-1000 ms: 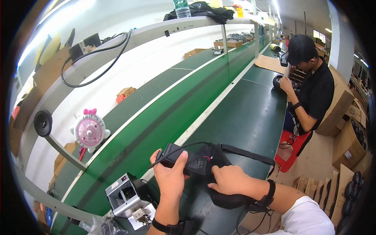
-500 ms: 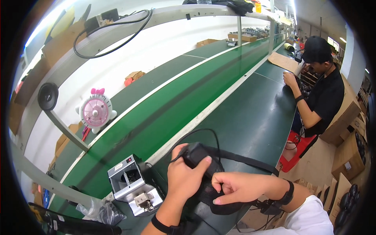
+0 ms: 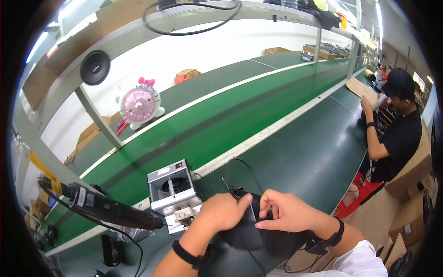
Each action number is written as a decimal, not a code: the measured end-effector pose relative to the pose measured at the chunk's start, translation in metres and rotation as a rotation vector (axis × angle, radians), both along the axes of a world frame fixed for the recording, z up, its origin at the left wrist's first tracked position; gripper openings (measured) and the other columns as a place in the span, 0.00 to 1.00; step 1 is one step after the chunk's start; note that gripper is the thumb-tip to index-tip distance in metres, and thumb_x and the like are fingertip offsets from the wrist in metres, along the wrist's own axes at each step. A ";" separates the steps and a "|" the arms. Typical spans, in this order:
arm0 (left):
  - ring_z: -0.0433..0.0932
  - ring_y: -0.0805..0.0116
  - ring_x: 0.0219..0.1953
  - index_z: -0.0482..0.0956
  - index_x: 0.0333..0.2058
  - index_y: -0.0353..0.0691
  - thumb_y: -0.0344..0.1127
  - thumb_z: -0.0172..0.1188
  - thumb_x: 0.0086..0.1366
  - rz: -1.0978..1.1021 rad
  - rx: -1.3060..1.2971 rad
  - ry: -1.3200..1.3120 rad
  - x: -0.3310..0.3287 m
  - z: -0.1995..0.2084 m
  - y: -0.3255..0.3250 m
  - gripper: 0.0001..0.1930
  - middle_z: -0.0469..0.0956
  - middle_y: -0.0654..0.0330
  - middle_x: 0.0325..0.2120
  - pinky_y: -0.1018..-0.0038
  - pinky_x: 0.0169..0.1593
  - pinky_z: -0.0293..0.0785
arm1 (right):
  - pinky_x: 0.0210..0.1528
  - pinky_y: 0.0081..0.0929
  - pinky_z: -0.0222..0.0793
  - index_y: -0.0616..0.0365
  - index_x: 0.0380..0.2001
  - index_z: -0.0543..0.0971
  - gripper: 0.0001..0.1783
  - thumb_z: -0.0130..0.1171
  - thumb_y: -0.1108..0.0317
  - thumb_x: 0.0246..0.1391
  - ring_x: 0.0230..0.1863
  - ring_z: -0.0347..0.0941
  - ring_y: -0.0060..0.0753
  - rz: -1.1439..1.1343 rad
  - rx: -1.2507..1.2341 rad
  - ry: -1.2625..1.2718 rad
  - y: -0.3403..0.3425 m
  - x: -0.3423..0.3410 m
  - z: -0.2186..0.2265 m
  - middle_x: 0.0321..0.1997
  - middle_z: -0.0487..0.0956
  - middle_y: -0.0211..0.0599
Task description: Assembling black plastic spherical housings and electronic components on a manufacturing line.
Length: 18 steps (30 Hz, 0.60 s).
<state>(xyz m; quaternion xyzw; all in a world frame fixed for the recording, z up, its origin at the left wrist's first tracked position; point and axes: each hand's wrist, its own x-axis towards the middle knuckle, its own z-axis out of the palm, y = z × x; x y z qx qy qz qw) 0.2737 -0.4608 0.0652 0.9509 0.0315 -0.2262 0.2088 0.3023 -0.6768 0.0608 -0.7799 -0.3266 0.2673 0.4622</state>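
A factory assembly line.

A long green conveyor belt (image 3: 240, 111) runs between green-topped workbenches (image 3: 318, 152), with a grey metal overhead rail (image 3: 194, 27) above, a small grey box-shaped bench machine (image 3: 173, 189), stacked brown cardboard boxes (image 3: 410, 175), and a black-shirted co-worker (image 3: 397, 124) seated further along.

small machine (image 3: 174, 191) left of both hands (on the bench (image 3: 318, 152)), fan (image 3: 139, 105) behind

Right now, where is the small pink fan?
In the head view, the pink fan stands at upper left, on the far side of the green conveyor belt, beside a slanted metal post.
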 end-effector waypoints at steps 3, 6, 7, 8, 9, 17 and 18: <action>0.80 0.39 0.46 0.80 0.46 0.31 0.47 0.48 0.70 -0.167 -0.220 -0.031 -0.035 -0.005 0.018 0.24 0.82 0.40 0.41 0.54 0.51 0.74 | 0.47 0.36 0.74 0.56 0.48 0.72 0.33 0.77 0.55 0.43 0.44 0.78 0.41 0.028 -0.051 -0.473 0.021 -0.002 -0.005 0.50 0.77 0.44; 0.80 0.40 0.44 0.77 0.49 0.31 0.34 0.56 0.63 -0.356 -0.331 -0.156 -0.052 -0.038 0.029 0.18 0.82 0.44 0.37 0.55 0.51 0.75 | 0.59 0.42 0.69 0.61 0.54 0.72 0.38 0.76 0.57 0.41 0.58 0.73 0.55 0.120 0.002 -0.456 0.031 -0.007 -0.023 0.54 0.76 0.51; 0.81 0.42 0.44 0.77 0.46 0.32 0.33 0.56 0.62 -0.338 -0.196 -0.143 -0.055 -0.023 0.020 0.15 0.82 0.47 0.35 0.54 0.51 0.75 | 0.56 0.41 0.72 0.62 0.50 0.72 0.35 0.75 0.60 0.41 0.54 0.76 0.56 0.107 -0.040 -0.358 0.029 -0.005 -0.029 0.50 0.78 0.52; 0.81 0.44 0.45 0.77 0.43 0.33 0.32 0.56 0.61 -0.321 -0.064 -0.124 -0.060 -0.007 0.011 0.13 0.82 0.49 0.33 0.53 0.51 0.75 | 0.52 0.39 0.74 0.64 0.45 0.73 0.29 0.74 0.64 0.42 0.48 0.79 0.55 0.068 -0.066 -0.372 0.029 -0.007 -0.028 0.44 0.80 0.52; 0.81 0.48 0.44 0.78 0.39 0.36 0.33 0.56 0.61 -0.320 0.024 -0.264 -0.063 -0.025 0.006 0.10 0.82 0.51 0.33 0.55 0.49 0.74 | 0.48 0.33 0.76 0.67 0.42 0.74 0.19 0.68 0.73 0.48 0.46 0.81 0.46 0.025 -0.028 -0.331 0.032 -0.008 -0.029 0.41 0.81 0.48; 0.69 0.65 0.47 0.88 0.25 0.49 0.41 0.59 0.56 -0.450 0.445 -0.895 -0.046 -0.073 0.008 0.09 0.77 0.66 0.35 0.70 0.45 0.62 | 0.46 0.21 0.74 0.67 0.38 0.74 0.09 0.56 0.86 0.53 0.41 0.79 0.24 -0.036 0.274 0.219 0.031 0.007 -0.055 0.39 0.80 0.38; 0.69 0.64 0.48 0.88 0.25 0.49 0.41 0.59 0.56 -0.492 0.394 -0.915 -0.040 -0.074 0.010 0.10 0.76 0.65 0.37 0.70 0.45 0.62 | 0.46 0.21 0.74 0.66 0.38 0.74 0.10 0.57 0.86 0.52 0.40 0.79 0.24 -0.047 0.333 0.243 0.030 0.008 -0.057 0.39 0.81 0.38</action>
